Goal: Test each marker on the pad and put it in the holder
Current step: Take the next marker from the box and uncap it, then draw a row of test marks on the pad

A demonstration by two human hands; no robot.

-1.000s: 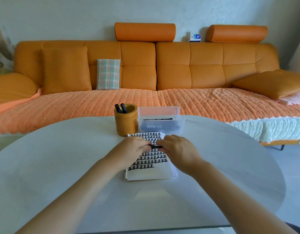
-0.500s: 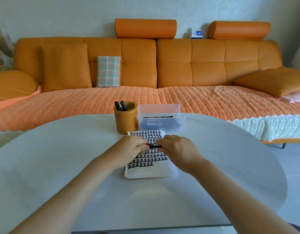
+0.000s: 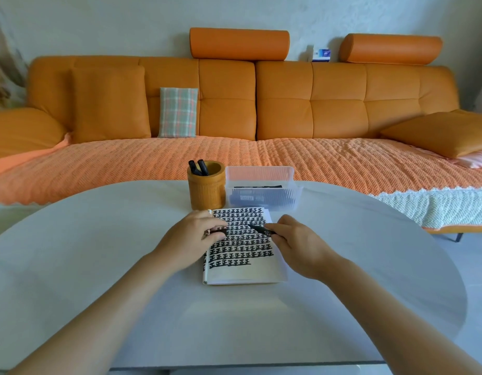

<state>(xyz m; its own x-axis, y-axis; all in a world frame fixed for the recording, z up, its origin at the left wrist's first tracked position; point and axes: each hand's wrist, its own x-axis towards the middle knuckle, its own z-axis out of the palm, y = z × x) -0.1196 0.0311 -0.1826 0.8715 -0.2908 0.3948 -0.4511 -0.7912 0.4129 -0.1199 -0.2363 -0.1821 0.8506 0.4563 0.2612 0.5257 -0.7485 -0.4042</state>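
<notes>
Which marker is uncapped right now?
The marker in the right hand, bare tip over the pad; the left hand pinches what looks like its cap. The two markers in the wooden holder show blunt ends.

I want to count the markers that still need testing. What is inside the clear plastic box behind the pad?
Dark markers lie flat inside the box. Its ribbed, cloudy wall blurs them, so their number cannot be told.

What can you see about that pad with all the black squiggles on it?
The pad is white paper, lying flat on the white table, just in front of the wooden holder. Rows of black marker marks fill most of its page; the bottom strip is blank. The left hand, holding a cap, rests on its left edge.
</notes>
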